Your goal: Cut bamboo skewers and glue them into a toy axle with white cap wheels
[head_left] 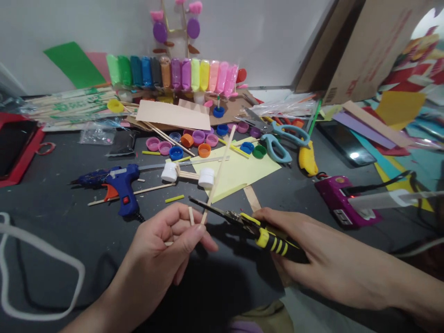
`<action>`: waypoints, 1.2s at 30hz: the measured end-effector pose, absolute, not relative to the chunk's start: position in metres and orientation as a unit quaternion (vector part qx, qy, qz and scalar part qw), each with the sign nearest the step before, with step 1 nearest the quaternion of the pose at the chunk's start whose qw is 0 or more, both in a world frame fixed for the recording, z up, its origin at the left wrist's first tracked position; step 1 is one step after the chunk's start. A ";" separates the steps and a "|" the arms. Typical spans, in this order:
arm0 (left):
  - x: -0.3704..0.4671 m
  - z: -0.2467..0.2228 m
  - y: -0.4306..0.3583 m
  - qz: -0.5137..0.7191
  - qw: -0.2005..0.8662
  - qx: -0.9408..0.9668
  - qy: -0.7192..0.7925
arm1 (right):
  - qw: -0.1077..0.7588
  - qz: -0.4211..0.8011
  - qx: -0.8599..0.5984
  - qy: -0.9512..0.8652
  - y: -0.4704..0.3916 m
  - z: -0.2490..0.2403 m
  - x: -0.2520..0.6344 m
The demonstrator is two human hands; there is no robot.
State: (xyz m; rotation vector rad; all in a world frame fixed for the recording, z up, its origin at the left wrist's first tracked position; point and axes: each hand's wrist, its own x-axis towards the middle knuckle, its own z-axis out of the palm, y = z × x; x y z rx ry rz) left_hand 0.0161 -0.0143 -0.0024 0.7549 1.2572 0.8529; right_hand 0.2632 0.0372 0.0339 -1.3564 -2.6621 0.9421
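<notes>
My left hand [163, 249] is closed, pinching a long thin wooden stick [222, 169] between thumb and fingers. A short cut piece of stick [191, 216] also pokes up from its fingers. My right hand [322, 252] is wrapped around pliers [274, 241] with yellow and black handles. The dark jaws of the pliers reach left and cross the long stick just above my left fingertips; I cannot tell whether they grip it. Beyond my hands lies a small assembly of white caps [206, 177] joined by sticks, at the edge of a pale yellow sheet [253, 173].
A blue glue gun [125, 185] lies at left, its stick trailing right. Colourful bottle caps [176, 153], light-blue scissors [277, 149] and a yellow cutter [307, 158] are behind. Clay packets [176, 74] stand along the wall. A purple power box [347, 201] with cables sits right.
</notes>
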 end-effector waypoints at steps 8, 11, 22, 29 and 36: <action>0.019 -0.002 -0.014 0.389 0.629 0.335 0.584 | -0.018 0.321 -0.446 -0.836 0.029 0.035 0.262; 0.019 0.001 -0.014 0.383 0.627 0.344 0.585 | -0.020 0.334 -0.442 -0.832 0.031 0.037 0.260; 0.014 -0.002 -0.015 0.379 0.673 0.326 0.545 | -0.024 0.338 -0.460 -0.821 0.034 0.037 0.258; 0.012 -0.006 -0.013 0.383 0.700 0.306 0.519 | -0.028 0.337 -0.463 -0.819 0.035 0.038 0.259; 0.011 -0.005 -0.016 0.381 0.702 0.306 0.518 | -0.008 0.317 -0.435 -0.842 0.030 0.030 0.258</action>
